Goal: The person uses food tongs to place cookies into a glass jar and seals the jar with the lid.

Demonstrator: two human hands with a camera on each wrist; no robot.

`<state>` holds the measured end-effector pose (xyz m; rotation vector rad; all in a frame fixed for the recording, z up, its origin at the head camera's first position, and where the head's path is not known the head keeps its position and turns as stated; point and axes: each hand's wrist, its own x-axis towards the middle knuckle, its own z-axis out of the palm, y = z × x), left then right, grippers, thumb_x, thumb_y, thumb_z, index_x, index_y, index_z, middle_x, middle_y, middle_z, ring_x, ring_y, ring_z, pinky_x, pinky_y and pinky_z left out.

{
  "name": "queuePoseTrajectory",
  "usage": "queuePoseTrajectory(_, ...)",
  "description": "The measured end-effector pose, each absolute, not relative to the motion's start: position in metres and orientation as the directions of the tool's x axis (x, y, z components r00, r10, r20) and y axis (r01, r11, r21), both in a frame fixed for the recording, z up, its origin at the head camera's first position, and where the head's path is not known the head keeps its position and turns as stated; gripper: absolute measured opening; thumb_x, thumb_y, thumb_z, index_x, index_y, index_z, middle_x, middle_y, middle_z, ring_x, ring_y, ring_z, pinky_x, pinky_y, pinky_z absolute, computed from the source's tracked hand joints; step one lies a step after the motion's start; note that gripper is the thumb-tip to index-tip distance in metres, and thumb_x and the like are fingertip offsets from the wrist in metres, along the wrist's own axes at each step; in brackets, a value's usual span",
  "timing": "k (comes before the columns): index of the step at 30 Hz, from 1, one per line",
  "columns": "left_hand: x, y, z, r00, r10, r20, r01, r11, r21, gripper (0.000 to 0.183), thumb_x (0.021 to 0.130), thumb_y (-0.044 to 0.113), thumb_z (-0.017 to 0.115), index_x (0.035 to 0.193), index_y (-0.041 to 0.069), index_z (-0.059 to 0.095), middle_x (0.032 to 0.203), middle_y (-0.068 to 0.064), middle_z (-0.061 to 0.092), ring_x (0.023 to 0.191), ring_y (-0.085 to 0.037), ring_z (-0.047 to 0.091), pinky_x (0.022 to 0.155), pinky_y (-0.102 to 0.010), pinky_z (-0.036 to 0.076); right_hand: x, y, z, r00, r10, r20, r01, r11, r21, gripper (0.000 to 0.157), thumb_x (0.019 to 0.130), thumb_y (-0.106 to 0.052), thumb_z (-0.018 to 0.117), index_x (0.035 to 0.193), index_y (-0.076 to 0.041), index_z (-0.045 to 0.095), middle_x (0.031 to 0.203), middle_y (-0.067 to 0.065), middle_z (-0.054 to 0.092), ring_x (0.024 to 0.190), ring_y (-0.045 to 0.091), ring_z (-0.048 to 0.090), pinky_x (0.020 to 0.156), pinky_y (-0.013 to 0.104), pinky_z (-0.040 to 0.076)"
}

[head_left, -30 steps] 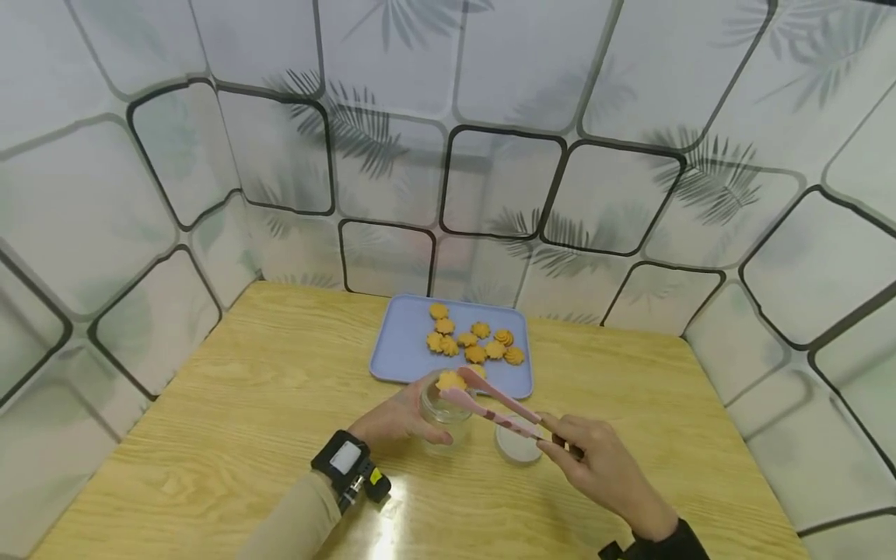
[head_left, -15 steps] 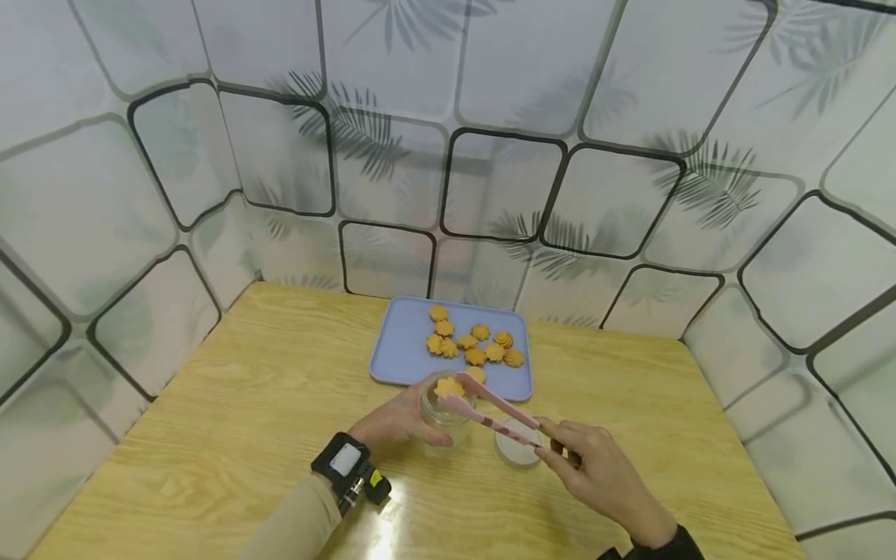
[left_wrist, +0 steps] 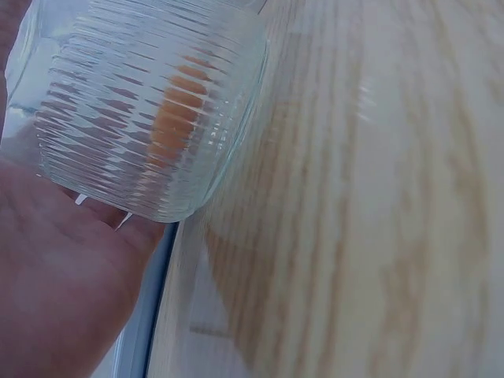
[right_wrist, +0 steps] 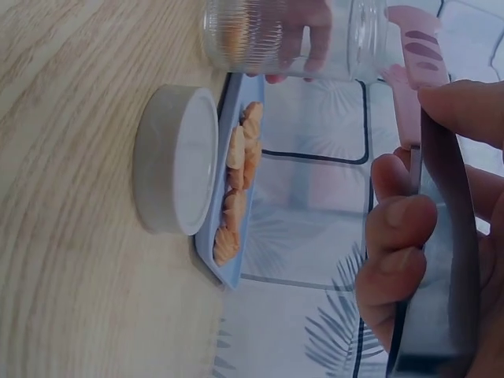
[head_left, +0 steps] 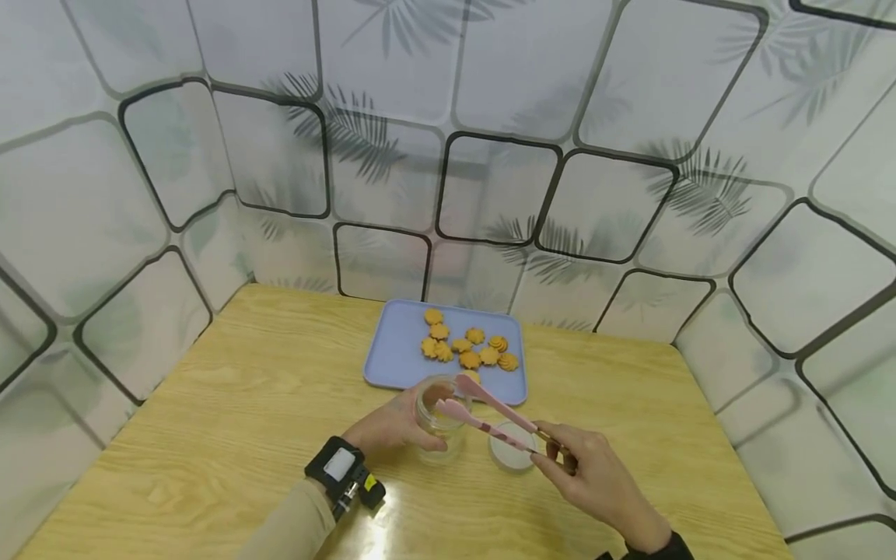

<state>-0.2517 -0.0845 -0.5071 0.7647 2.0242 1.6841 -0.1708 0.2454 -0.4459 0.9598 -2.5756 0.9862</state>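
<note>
My left hand (head_left: 392, 424) grips a clear ribbed glass jar (left_wrist: 118, 102) by its side, close over the wooden table. Through the jar's wall in the left wrist view, an orange-brown cookie (left_wrist: 177, 118) shows near the bottom. My right hand (head_left: 595, 474) holds metal-handled tongs (head_left: 500, 406) with pink ends. Those ends are spread apart at the jar's mouth, with nothing between them. In the right wrist view, my thumb and curled fingers (right_wrist: 402, 224) wrap the tongs' handle.
Behind the jar lies a blue tray (head_left: 392, 358) bearing several flower-shaped cookies (head_left: 470, 359). A round white lid (right_wrist: 193, 161) rests on the table right of the jar, under the tongs. A patterned curtain (head_left: 392, 260) encloses the table's back and sides.
The cookie at the tongs' tips over the jar's mouth has been let go and is now inside the jar. Both hands have stayed nearly in place.
</note>
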Motion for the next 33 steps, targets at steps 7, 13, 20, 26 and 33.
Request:
queuePoseTrajectory(7, -0.253, -0.082, -0.507, -0.774, 0.63, 0.06, 0.177, 0.125, 0.976, 0.093, 0.076, 0.012, 0.09, 0.153, 0.028, 0.04, 0.146, -0.002, 0.053, 0.138, -0.026, 0.046, 0.117, -0.052, 0.033, -0.175, 0.251, -0.452, -0.774, -0.477, 0.417, -0.633, 0.557, -0.538, 0.035, 0.091, -0.003, 0.073, 0.126, 0.003, 0.067, 0.078, -0.013, 0.061, 0.051, -0.013, 0.032, 0.042, 0.013, 0.033)
queuePoseTrajectory(13, -0.254, -0.08, -0.507, -0.777, 0.625, 0.075, 0.187, 0.115, 0.976, 0.088, 0.075, 0.009, 0.09, 0.149, 0.017, 0.043, 0.142, -0.011, 0.056, 0.135, -0.03, 0.049, 0.113, -0.049, 0.04, -0.186, 0.257, -0.462, -0.824, -0.385, 0.416, -0.562, 0.64, -0.523, 0.032, 0.093, -0.006, 0.072, 0.124, 0.004, 0.068, 0.077, -0.008, 0.064, 0.048, -0.012, 0.027, 0.042, 0.016, 0.032)
queuePoseTrajectory(20, -0.254, -0.08, -0.509, -0.779, 0.624, 0.065, 0.184, 0.127, 0.975, 0.091, 0.074, 0.009, 0.09, 0.15, 0.02, 0.042, 0.143, -0.011, 0.055, 0.134, -0.03, 0.05, 0.112, -0.05, 0.041, -0.199, 0.253, -0.481, -0.935, -0.283, 0.211, -0.347, 0.85, -0.397, 0.04, 0.094, -0.024, 0.074, 0.126, -0.001, 0.069, 0.076, -0.007, 0.062, 0.048, -0.001, 0.031, 0.046, 0.02, 0.03)
queuePoseTrajectory(26, -0.252, -0.079, -0.51, -0.772, 0.633, 0.06, 0.188, 0.138, 0.972, 0.086, 0.078, 0.013, 0.089, 0.15, 0.022, 0.042, 0.144, -0.01, 0.054, 0.136, -0.03, 0.048, 0.113, -0.05, 0.04, -0.209, 0.242, -0.488, -0.964, -0.237, 0.122, -0.266, 0.888, -0.374, 0.042, 0.094, -0.028, 0.073, 0.128, -0.005, 0.069, 0.067, -0.01, 0.055, 0.053, 0.005, 0.038, 0.049, 0.022, 0.03)
queuePoseTrajectory(33, -0.251, -0.082, -0.508, -0.791, 0.611, 0.04, 0.165, 0.15, 0.975, 0.086, 0.077, 0.014, 0.09, 0.149, 0.024, 0.044, 0.144, -0.008, 0.055, 0.137, -0.029, 0.048, 0.112, -0.05, 0.04, -0.217, 0.233, -0.49, -0.968, -0.232, 0.092, -0.25, 0.901, -0.355, 0.04, 0.097, -0.027, 0.069, 0.129, -0.004, 0.068, 0.061, -0.007, 0.044, 0.053, 0.008, 0.037, 0.05, 0.023, 0.025)
